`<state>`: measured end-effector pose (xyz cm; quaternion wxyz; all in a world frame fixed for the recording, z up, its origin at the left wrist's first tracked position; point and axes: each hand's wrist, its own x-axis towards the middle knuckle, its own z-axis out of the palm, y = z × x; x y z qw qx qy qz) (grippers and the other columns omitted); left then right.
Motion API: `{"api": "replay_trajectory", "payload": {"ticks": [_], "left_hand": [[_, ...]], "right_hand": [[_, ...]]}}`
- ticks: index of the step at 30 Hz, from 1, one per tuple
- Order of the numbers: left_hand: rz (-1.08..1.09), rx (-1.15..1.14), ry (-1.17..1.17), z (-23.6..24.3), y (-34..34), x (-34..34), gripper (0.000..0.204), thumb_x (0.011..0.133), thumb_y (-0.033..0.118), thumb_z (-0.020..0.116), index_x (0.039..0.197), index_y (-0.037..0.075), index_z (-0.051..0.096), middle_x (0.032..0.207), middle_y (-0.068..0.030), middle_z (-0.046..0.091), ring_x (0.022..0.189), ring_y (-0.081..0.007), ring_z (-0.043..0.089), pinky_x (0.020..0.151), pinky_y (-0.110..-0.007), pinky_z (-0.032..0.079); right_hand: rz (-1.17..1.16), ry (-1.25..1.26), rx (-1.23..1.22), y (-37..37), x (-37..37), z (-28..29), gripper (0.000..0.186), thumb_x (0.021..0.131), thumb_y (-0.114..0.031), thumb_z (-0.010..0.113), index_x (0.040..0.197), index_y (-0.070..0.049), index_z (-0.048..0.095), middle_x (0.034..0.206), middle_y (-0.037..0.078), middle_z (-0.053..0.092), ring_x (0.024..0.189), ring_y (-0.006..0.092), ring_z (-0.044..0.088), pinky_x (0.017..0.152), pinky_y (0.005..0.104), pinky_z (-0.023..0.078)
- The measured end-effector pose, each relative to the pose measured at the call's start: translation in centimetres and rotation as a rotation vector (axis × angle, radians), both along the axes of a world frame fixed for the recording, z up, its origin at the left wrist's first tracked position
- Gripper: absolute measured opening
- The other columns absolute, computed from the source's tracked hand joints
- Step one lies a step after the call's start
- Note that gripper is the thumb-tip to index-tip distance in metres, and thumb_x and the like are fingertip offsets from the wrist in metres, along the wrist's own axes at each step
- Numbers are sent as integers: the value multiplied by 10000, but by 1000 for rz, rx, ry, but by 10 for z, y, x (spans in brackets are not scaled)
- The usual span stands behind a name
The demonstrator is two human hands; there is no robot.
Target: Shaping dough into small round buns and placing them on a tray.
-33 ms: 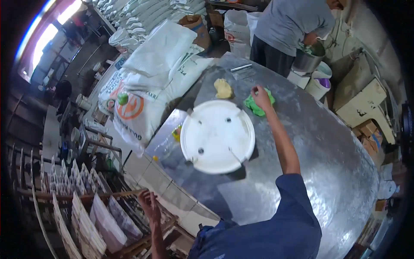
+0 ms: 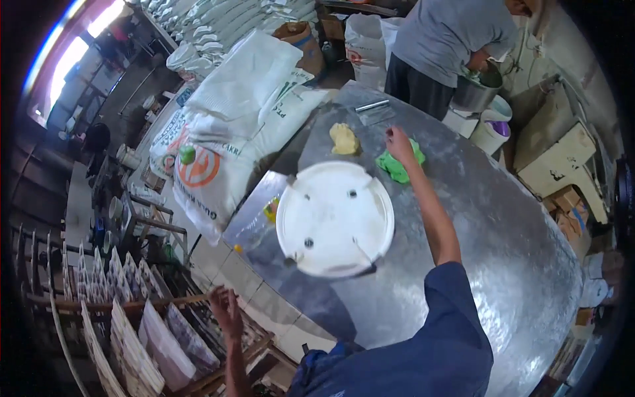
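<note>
My right hand (image 2: 400,144) is raised over a green dough-like lump (image 2: 399,171) on the metal table (image 2: 473,218), its fingers curled together; anything inside them is too small to make out. Left of it lies a cream-coloured lump (image 2: 344,139), with a rolled clear plastic sheet (image 2: 376,114) behind. A large white round board (image 2: 334,215) with several holes is in front of me. A yellow item (image 2: 271,210) is partly hidden beside the board on clear plastic. My left hand (image 2: 227,308) hangs off the table's left side, fingers bent but apart, holding nothing.
Big white sacks (image 2: 231,126) lie left, topped by a small green item (image 2: 187,154). A wooden rack (image 2: 155,331) of hanging sheets stands lower left. A person in grey (image 2: 433,46) bends over a metal pot (image 2: 473,92) behind the table, near buckets (image 2: 493,132).
The white board appears slightly lower in the picture, nearer me. My left hand has shifted a little up and left; my right hand has barely moved.
</note>
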<state>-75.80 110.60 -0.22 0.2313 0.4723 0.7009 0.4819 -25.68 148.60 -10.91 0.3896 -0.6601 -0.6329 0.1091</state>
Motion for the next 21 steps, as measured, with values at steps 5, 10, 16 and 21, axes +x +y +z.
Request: {"api": "replay_trajectory", "payload": {"ticks": [5, 10, 16, 21], "left_hand": [[-499, 94, 195, 20, 231, 57, 276, 891, 102, 581, 1147, 44, 498, 1006, -55, 562, 864, -114, 552, 740, -258, 466], [-926, -156, 291, -53, 417, 169, 508, 791, 171, 695, 1239, 126, 461, 1037, -130, 535, 906, -259, 548, 769, -345, 477], [-1040, 315, 739, -122, 485, 254, 603, 693, 261, 780, 1201, 105, 495, 1075, -170, 565, 995, -375, 523, 831, -467, 450], [-1127, 311, 483, -145, 499, 250, 427, 718, 196, 717, 1085, 72, 536, 1035, -215, 577, 976, -401, 531, 829, -463, 448]], "right_hand": [[35, -278, -93, 148, -7, -36, 315, 790, -77, 554, 1102, -50, 530, 1111, 144, 554, 1046, 323, 548, 903, 434, 433], [-106, -559, 90, 212, -10, -74, 415, 734, -57, 623, 1135, -89, 523, 1193, 96, 512, 1164, 266, 478, 1039, 553, 251], [89, -413, -104, 181, 7, -38, 298, 817, -116, 572, 1100, -43, 516, 1125, 167, 505, 1102, 352, 483, 997, 514, 308], [-397, -18, 534, 43, 34, 22, 274, 871, -152, 575, 996, 70, 476, 1038, 244, 453, 1018, 414, 438, 909, 444, 348]]}}
